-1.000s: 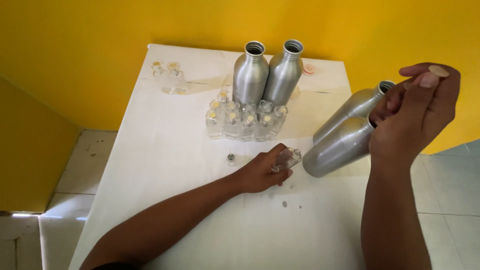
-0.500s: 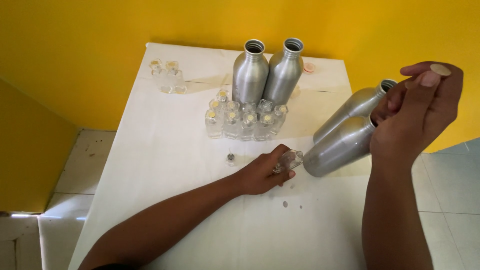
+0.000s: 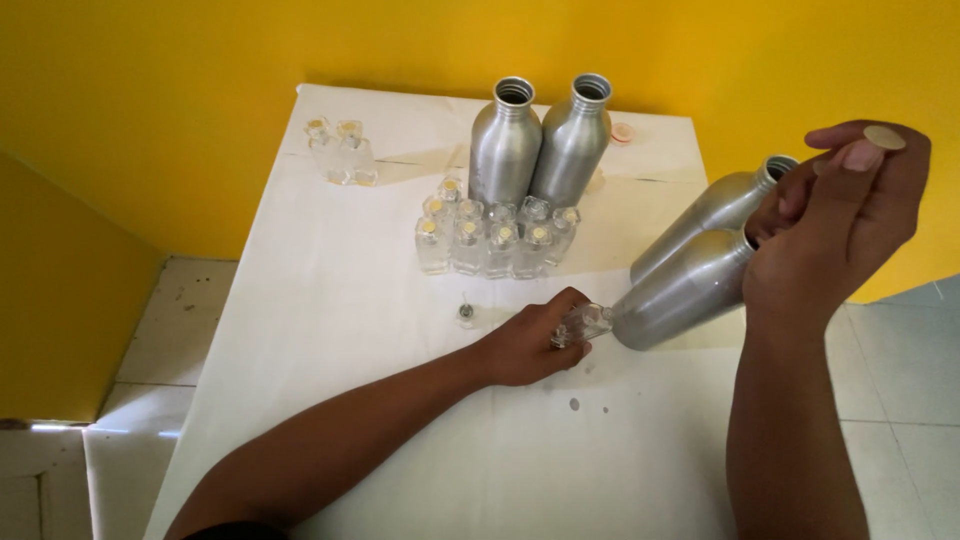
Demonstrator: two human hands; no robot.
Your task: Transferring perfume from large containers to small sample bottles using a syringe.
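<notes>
Small clear glass vial [image 3: 583, 323]: centre frame, tipped on white surface [image 3: 330, 300], gripped by left hand [image 3: 530, 345].
Right hand [image 3: 835, 215]: right of frame, clasped tilted silver aluminium bottle [image 3: 680, 295] near the vial.

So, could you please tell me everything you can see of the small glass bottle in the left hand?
The small glass bottle is clear, looks squarish, and is largely hidden by the left hand gripping it just above the white table. It lies tilted on its side, its exposed end pointing right and meeting the lower end of a tilted silver metal bottle held by the right hand. Whether it holds liquid cannot be told.
</notes>
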